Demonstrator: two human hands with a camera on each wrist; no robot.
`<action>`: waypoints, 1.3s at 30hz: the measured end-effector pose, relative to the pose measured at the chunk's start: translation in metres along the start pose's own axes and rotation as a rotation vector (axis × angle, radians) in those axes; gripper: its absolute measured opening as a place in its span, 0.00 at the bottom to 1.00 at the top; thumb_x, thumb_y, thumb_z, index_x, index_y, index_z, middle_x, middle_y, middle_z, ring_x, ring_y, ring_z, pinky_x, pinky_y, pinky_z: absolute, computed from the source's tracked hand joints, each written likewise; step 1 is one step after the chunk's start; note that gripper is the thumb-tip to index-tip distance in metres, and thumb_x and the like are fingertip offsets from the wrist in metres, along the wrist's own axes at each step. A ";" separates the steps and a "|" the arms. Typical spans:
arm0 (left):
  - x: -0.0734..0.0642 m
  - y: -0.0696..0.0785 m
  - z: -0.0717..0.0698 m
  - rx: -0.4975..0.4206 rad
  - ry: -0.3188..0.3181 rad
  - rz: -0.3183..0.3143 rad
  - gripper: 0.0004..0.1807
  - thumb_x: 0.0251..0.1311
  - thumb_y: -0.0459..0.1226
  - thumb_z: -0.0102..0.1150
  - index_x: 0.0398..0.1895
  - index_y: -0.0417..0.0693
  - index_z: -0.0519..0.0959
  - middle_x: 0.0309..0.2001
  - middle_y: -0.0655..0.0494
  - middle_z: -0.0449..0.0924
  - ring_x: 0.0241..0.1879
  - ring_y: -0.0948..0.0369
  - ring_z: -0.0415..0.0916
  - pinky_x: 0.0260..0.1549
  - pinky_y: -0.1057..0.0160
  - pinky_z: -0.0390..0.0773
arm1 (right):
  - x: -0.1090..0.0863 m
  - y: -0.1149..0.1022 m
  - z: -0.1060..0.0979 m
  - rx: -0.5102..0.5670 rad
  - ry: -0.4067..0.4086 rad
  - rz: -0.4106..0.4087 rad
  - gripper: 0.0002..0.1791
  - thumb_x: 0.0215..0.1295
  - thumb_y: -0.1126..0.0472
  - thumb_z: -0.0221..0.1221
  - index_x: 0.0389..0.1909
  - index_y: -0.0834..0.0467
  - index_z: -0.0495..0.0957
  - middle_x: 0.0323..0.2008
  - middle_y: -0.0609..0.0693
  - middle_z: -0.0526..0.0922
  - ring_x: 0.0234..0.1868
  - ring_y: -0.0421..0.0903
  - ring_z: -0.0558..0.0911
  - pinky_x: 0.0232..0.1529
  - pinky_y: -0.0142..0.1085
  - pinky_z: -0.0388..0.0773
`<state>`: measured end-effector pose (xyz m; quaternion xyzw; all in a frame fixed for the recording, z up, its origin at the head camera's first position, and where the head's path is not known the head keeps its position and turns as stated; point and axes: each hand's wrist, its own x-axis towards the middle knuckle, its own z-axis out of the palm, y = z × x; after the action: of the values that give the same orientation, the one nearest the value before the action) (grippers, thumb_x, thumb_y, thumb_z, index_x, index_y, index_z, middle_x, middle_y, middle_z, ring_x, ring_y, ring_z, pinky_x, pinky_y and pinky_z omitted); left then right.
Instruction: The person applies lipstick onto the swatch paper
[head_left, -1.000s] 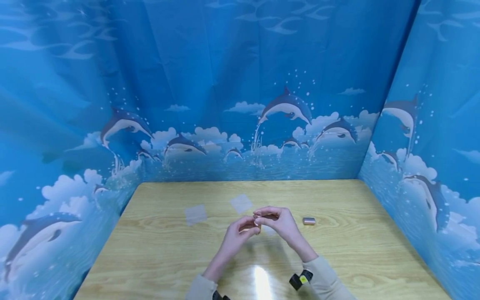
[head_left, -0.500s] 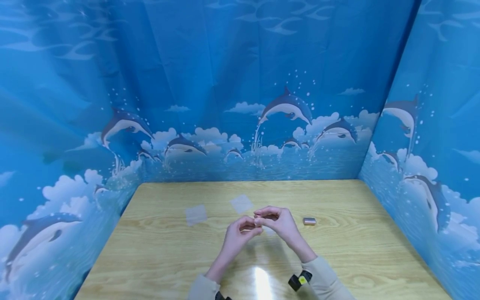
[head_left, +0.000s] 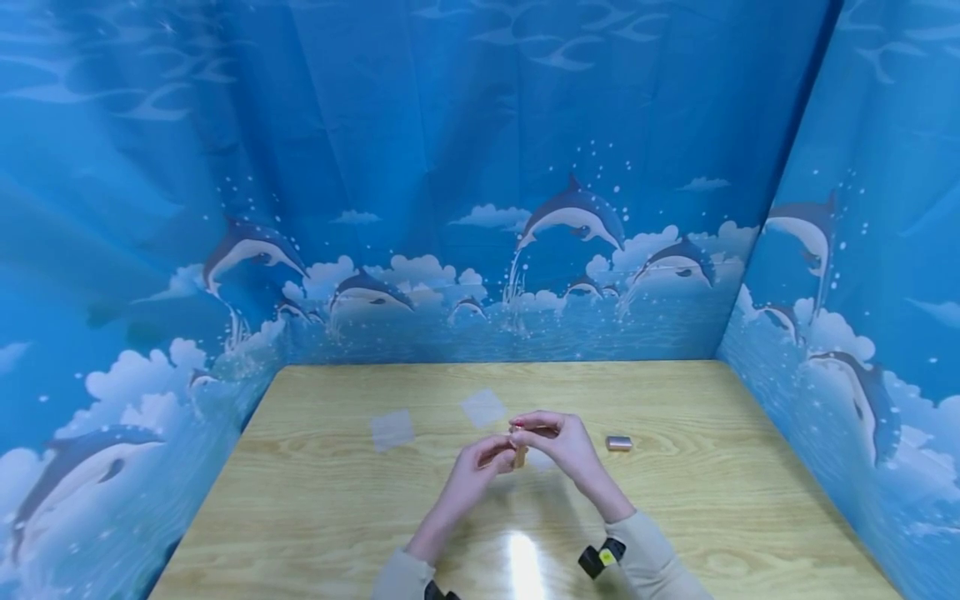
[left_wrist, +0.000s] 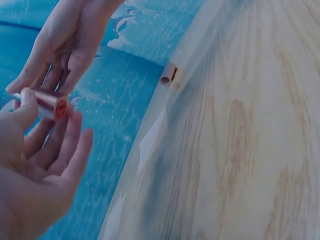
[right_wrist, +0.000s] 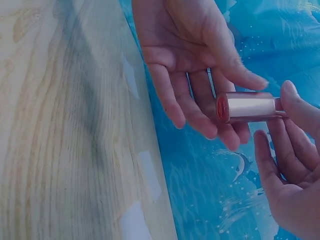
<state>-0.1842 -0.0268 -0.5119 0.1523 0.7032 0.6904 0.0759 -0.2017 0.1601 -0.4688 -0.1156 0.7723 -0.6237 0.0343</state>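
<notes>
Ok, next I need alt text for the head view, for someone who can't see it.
A person's left hand and right hand hold a small, shiny copper-coloured tube above a wood-grain table. A metallic cylinder lies to their right and two pale squares to the left; a blue dolphin curtain hangs behind.

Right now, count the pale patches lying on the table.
3. In the head view, one patch lies farthest left, a second patch near the middle, and a third patch is partly hidden by the right hand.
</notes>
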 end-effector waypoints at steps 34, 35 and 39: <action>-0.001 0.000 0.013 -0.022 0.208 0.003 0.14 0.58 0.40 0.73 0.42 0.41 0.84 0.41 0.49 0.86 0.41 0.61 0.82 0.43 0.67 0.86 | 0.003 -0.001 0.005 0.022 0.087 0.085 0.17 0.58 0.59 0.74 0.45 0.64 0.86 0.40 0.54 0.90 0.40 0.42 0.87 0.47 0.31 0.83; -0.001 0.000 0.014 -0.024 0.210 0.001 0.14 0.58 0.40 0.74 0.42 0.41 0.83 0.41 0.49 0.86 0.41 0.61 0.82 0.43 0.67 0.86 | 0.002 -0.002 0.005 0.024 0.090 0.090 0.17 0.58 0.59 0.74 0.45 0.63 0.86 0.40 0.54 0.90 0.40 0.43 0.87 0.48 0.31 0.83; -0.001 0.001 0.012 -0.036 0.188 -0.006 0.14 0.59 0.37 0.72 0.44 0.39 0.83 0.43 0.47 0.85 0.41 0.60 0.82 0.44 0.68 0.86 | 0.001 -0.003 0.005 0.015 0.098 0.097 0.16 0.59 0.59 0.73 0.45 0.63 0.86 0.40 0.53 0.90 0.41 0.43 0.87 0.48 0.33 0.83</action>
<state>-0.1793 -0.0157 -0.5116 0.0835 0.6950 0.7140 0.0144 -0.2013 0.1542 -0.4667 -0.0472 0.7730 -0.6320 0.0276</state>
